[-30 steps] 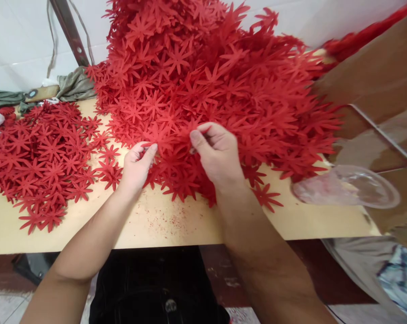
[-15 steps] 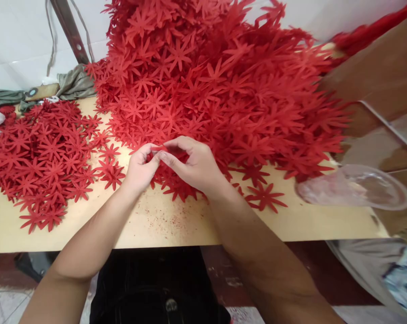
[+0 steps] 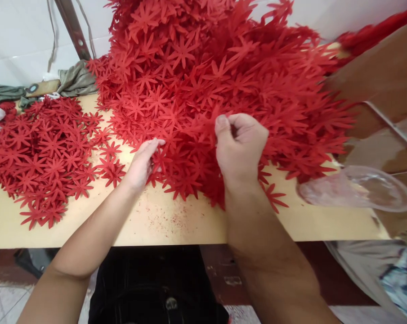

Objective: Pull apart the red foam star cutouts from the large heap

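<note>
My left hand [image 3: 142, 163] is at the near edge of the big heap of red flower cutouts [image 3: 176, 94]. Its fingers are stretched out with the thumb apart, and red petals show beside them. Farther right and higher, my right hand [image 3: 241, 146] is closed over the heap, thumb pressed against the curled index finger. A blurred red flower cutout [image 3: 208, 122] shows at that pinch, hard to separate from the heap behind. Each cutout is a flat red piece with several narrow petals.
A smaller pile of red cutouts [image 3: 44, 157] lies at the left on the pale tabletop [image 3: 186, 231]. A clear plastic bag [image 3: 355, 189] lies at the right edge by a cardboard box [image 3: 378, 72]. Grey-green cloth [image 3: 77, 80] rests at the back left.
The hands, which were together pinching a red piece, have come apart. My right hand has moved right and up; my left hand stays near its place with fingers straightened.
</note>
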